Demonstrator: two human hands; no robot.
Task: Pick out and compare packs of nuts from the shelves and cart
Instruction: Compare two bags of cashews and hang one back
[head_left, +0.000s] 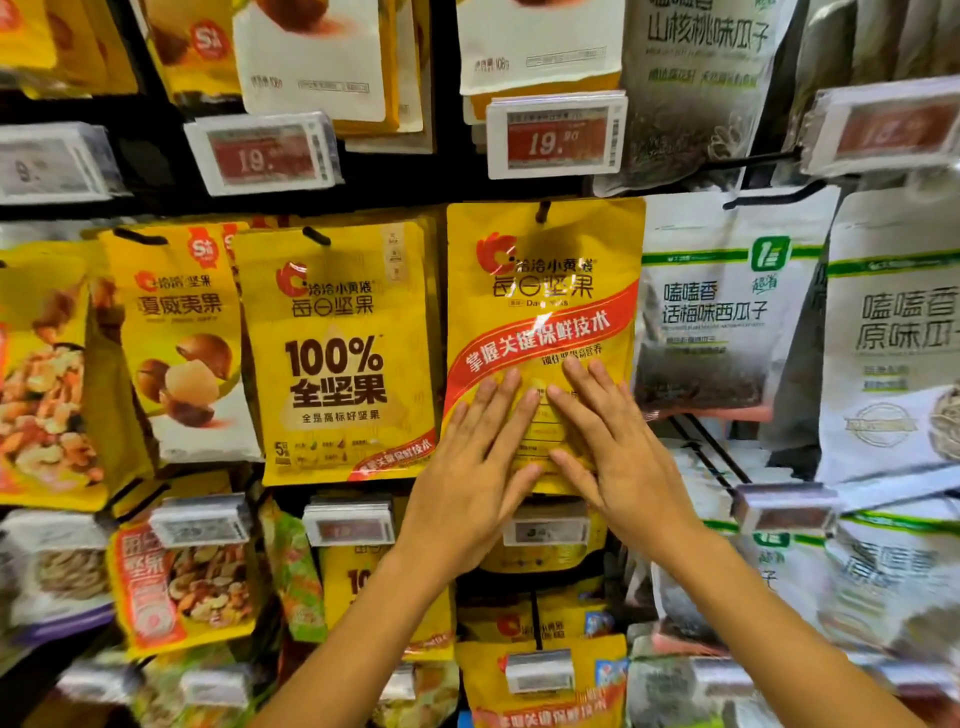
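A yellow daily-nuts pack (543, 306) with a red diagonal banner hangs on a black peg at the middle of the rack. My left hand (480, 467) lies flat on its lower left part, fingers straight and spread. My right hand (610, 447) presses flat on its lower right part, fingers straight too. The pack's bottom edge is hidden behind both hands. To its left hangs a yellow "100%" nut pack (337, 353), and further left a macadamia pack (182, 338).
White and green seed bags (717, 312) hang to the right. Price tags (556, 132) stick out on peg ends above, and smaller tags (350, 522) below. More nut packs (182, 582) hang on the lower rows. A mixed-nut bag (47, 395) sits at the far left.
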